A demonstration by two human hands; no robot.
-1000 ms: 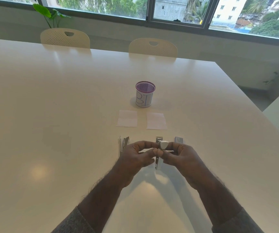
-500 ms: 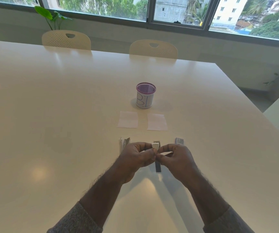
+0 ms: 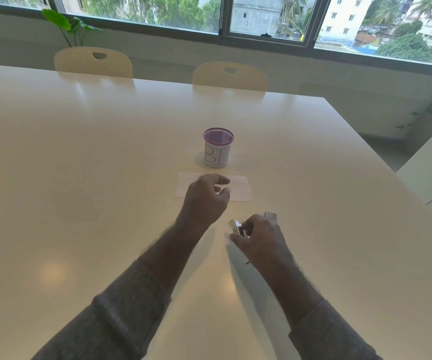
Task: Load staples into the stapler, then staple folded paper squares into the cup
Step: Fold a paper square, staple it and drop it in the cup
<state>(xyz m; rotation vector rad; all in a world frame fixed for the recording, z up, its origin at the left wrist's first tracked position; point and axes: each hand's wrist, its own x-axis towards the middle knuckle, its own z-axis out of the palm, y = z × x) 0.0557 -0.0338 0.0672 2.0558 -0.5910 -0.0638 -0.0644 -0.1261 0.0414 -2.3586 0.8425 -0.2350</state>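
A purple mesh cup [image 3: 218, 147] with a white label stands on the table. In front of it lie two white paper squares: the left one [image 3: 184, 184] and the right one [image 3: 241, 189]. My left hand [image 3: 206, 197] hovers over them with loosely curled fingers and holds nothing. My right hand [image 3: 257, 236] grips the small stapler [image 3: 237, 226], of which only the white and metal front end shows. The staple box [image 3: 270, 216] peeks out just behind my right hand. The loose staple strips seen before are hidden by my left arm.
The white table [image 3: 79, 178] stretches wide to the left and back. Two cream chairs [image 3: 92, 62] stand at its far edge under the window. The table's right edge [image 3: 381, 162] runs diagonally, with a second white surface beyond.
My left hand let go of the stapler and moved forward over the paper squares. My right hand keeps the stapler and shifted slightly right.
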